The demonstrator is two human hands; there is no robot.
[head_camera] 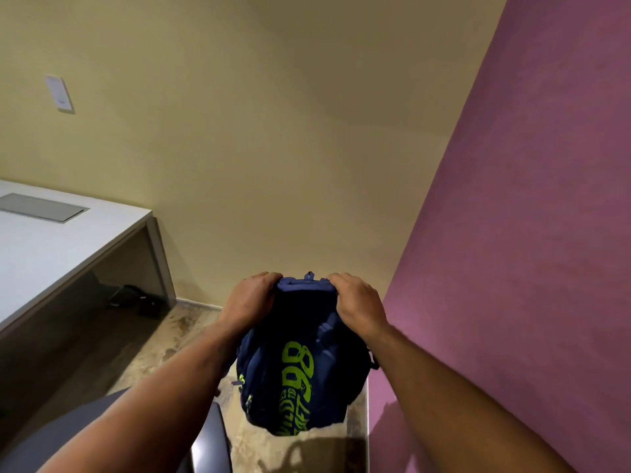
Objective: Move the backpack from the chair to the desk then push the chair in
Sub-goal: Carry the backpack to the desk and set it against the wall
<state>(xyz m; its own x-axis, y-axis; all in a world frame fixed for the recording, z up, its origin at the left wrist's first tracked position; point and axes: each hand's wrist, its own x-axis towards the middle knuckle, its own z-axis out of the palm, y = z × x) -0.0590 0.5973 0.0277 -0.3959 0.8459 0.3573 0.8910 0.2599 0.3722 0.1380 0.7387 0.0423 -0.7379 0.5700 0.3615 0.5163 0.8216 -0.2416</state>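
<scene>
Both hands clamped on the top edge of the backpack (300,363): left hand (247,302) pinching the top-left corner, right hand (358,303) pinching the top-right, fingers curled tight over the fabric, no gap showing. Bag is navy w/ lime-green print, hanging upright below the hands, clear of any surface, its shadow on the floor (191,336) underneath at 6 o'clock. A small loop sticks up betw. the two hands at 12 o'clock of the bag. Chair (102,425), grey, sits at approx 8 o'clock from the bag, just beside the left forearm, not touching the bag as far as visible. Desk (51,247), white top, lies at 10 o'clock, well apart from the bag; a grey rectangular inset panel (42,207) sits in its top. Dark cables (136,298) under the desk by its leg. Purple wall (512,233) runs along 3 o'clock, close to the right arm; cream wall (256,131) at 12 o'clock, w/ a white plate (58,93) on it up at 10.
</scene>
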